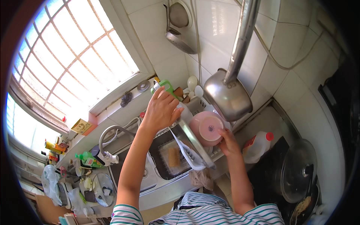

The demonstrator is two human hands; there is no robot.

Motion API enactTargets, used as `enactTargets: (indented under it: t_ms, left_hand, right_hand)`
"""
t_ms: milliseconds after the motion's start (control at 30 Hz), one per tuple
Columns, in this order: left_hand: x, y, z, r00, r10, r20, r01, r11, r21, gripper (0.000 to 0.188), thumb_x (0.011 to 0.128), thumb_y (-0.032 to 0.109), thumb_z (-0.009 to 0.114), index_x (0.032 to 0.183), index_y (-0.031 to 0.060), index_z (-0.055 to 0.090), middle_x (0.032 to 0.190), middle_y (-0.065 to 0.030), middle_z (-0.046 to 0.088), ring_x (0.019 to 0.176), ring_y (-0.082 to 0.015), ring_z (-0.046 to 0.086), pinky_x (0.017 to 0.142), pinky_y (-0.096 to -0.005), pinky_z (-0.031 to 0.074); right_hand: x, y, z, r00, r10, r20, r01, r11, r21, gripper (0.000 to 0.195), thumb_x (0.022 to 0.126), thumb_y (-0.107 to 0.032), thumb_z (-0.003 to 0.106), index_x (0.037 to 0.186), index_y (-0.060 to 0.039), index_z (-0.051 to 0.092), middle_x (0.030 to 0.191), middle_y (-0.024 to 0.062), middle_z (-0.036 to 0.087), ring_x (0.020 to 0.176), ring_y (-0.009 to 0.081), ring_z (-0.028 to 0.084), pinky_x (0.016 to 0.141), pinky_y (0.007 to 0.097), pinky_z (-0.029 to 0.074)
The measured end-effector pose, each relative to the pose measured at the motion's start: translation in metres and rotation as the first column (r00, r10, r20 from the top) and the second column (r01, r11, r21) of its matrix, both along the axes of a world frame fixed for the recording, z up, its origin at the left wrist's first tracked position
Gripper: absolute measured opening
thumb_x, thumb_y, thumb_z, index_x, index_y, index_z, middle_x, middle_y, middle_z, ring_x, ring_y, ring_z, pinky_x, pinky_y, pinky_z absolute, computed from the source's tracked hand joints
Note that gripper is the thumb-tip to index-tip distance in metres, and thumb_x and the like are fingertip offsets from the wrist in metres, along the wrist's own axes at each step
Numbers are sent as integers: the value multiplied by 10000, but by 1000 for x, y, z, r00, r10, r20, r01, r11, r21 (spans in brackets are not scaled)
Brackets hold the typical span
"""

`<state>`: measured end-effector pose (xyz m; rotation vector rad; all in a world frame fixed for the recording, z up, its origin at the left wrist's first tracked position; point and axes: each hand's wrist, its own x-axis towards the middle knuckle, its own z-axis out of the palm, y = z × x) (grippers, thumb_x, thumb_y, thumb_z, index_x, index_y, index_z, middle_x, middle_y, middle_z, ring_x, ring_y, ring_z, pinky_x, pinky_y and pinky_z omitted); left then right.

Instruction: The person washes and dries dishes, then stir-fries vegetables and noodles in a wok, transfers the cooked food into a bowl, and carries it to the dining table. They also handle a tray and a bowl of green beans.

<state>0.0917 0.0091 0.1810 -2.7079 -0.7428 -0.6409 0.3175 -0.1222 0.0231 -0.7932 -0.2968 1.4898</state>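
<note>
My right hand [229,143] grips the rim of a pink bowl [209,128], its foot ring facing me. The bowl is among the dishes at the draining rack, below a hanging saucepan [229,94]. My left hand [163,109] is raised over the rack's left end, close to a green plastic handle [167,85]. Whether its fingers hold anything is hidden. Between my forearms, a metal tray [194,140] stands tilted on edge beside a white plastic utensil [191,154]. Behind my left hand are white spoons [198,91] and wooden handles [178,92].
A sink [132,168] with a curved faucet [112,129] lies left; its wire basket holds a brown sponge-like block [173,157]. To the right stand a red-capped plastic jug [257,146] and a glass-lidded pan [298,171]. Ladles [180,40] hang on the tiled wall.
</note>
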Motion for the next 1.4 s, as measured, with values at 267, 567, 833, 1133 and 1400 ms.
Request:
enactTargets:
  t_ms: [267,567,833,1133,1400]
  left_hand:
    - [17,6,-12,997,-66,-48,65,997,-36,319,840,334,560,986,56,616,1065,-89,578,1093,-272,509,1072,-479,275]
    - [47,-133,-27,745,-397,535,566,801,-194,284,827,233,587,1018,24,608,1062,-137,587,983,-328,548,886,-425,404]
    - [83,-273,-106,854,-209,476,181,-738,-650,812,894,652,302,1388,8,280,1274,-164,483,1145,-311,516,928,-447,456]
    - [120,-408,-107,896,-307,320,-200,-923,-328,695,820,430,530,1348,27,326,1277,-160,496,1097,-340,561,861,-443,529]
    - [144,-555,-129,948,-153,278,-83,-965,-247,625,709,121,562,1299,17,384,1239,-143,506,1118,-312,525,906,-450,490]
  right_hand:
    - [12,-85,10,949,-277,151,279,960,7,503,766,-228,698,1185,-34,497,1061,59,580,944,155,565,767,313,481]
    - [-18,-216,38,466,-686,559,769,627,128,722,696,-95,728,1300,-14,342,1222,104,463,1138,185,470,955,344,412]
    - [-69,-349,82,-526,-205,825,473,736,484,894,519,-103,831,1270,-48,351,1130,135,416,1024,280,454,899,386,406]
    - [-92,-496,65,-883,110,456,303,875,377,518,759,-133,652,1236,-108,452,1086,53,456,1113,226,468,1053,474,345]
    - [-66,-666,82,-651,151,743,613,682,398,634,768,-230,688,1308,-58,403,1278,112,411,1175,290,436,1002,454,366]
